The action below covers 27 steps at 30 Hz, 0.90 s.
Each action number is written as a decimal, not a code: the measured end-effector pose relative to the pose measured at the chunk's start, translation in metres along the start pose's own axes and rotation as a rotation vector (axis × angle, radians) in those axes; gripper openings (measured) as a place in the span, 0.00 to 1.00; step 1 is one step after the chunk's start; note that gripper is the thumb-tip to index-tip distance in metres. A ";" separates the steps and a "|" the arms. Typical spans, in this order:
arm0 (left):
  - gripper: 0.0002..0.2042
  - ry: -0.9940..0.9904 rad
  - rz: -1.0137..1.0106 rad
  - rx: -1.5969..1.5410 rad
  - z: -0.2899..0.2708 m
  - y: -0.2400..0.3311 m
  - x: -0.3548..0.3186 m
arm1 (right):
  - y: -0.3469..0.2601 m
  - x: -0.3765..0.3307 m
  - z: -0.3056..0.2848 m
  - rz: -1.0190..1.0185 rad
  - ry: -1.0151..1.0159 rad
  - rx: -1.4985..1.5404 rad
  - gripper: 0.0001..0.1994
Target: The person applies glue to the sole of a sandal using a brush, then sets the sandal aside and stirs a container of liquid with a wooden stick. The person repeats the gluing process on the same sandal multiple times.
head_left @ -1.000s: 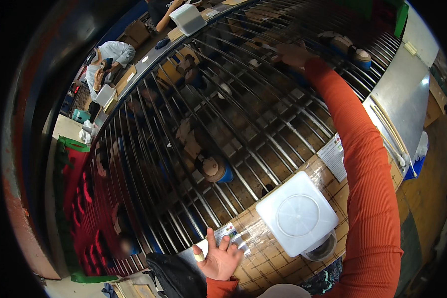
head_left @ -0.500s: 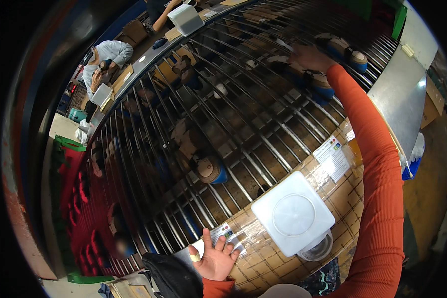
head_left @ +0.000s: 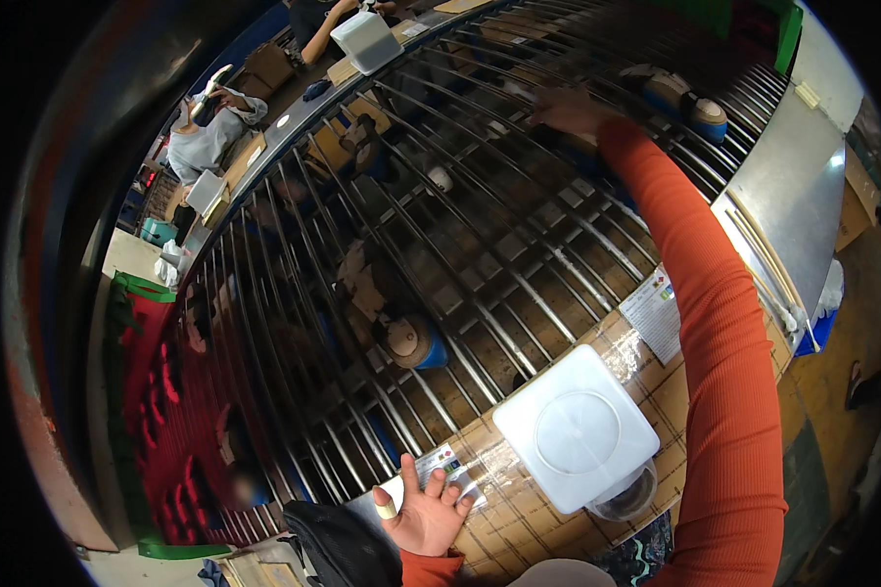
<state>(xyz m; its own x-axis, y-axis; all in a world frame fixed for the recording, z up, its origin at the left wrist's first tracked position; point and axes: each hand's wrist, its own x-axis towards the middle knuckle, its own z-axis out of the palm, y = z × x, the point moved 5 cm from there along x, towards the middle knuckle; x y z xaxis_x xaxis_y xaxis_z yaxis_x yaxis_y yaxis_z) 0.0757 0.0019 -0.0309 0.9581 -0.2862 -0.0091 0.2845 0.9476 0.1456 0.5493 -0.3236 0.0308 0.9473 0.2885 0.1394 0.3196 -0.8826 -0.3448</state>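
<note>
My left hand (head_left: 424, 514) rests palm up by the front edge of the bars, fingers spread, nothing in it; a pale wrap covers part of the thumb. My right arm, in an orange ribbed sleeve, stretches far over the metal bars. Its hand (head_left: 570, 111) is dark and blurred, so its grip cannot be made out; a whitish blur lies by the fingertips. Just right of it, shoes with blue lower parts (head_left: 707, 119) lie on the metal bars (head_left: 519, 342). Another shoe with a beige and blue end (head_left: 413, 342) lies mid-rack.
A white square tub (head_left: 576, 428) stands on the taped cardboard ledge (head_left: 519, 528), beside a clear round container (head_left: 628, 494). Printed sheets (head_left: 653, 315) are taped there. A black bag (head_left: 333, 543) sits left of my left hand. Across the bars, two people work near white bins (head_left: 366, 41).
My right hand has moved left over the far bars, and its forearm has swung left. The shoe beside its wrist no longer shows there. My left hand stays put.
</note>
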 end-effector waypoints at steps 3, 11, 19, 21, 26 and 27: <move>0.32 0.009 0.009 -0.009 0.000 -0.001 0.001 | -0.005 0.002 0.006 -0.007 0.006 -0.085 0.16; 0.31 0.012 0.009 0.021 -0.002 0.002 -0.003 | 0.011 0.012 0.022 -0.068 0.118 0.007 0.20; 0.31 -0.004 0.001 0.012 0.000 0.000 -0.003 | 0.066 -0.074 -0.049 0.205 0.010 0.108 0.35; 0.31 0.014 0.015 0.019 -0.002 -0.001 -0.002 | 0.060 -0.101 -0.041 0.141 -0.184 0.022 0.39; 0.30 -0.066 -0.019 0.061 -0.002 0.000 0.000 | 0.043 -0.133 -0.026 0.190 0.044 0.136 0.40; 0.30 -0.068 -0.019 0.073 -0.002 0.000 0.000 | 0.042 -0.133 -0.028 0.222 0.037 0.113 0.40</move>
<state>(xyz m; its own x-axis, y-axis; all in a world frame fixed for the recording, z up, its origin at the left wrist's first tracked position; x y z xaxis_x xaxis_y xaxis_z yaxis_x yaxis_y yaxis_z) 0.0763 0.0025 -0.0332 0.9473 -0.3157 0.0539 0.2974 0.9295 0.2180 0.4363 -0.4088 0.0238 0.9937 0.0768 0.0815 0.1063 -0.8754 -0.4716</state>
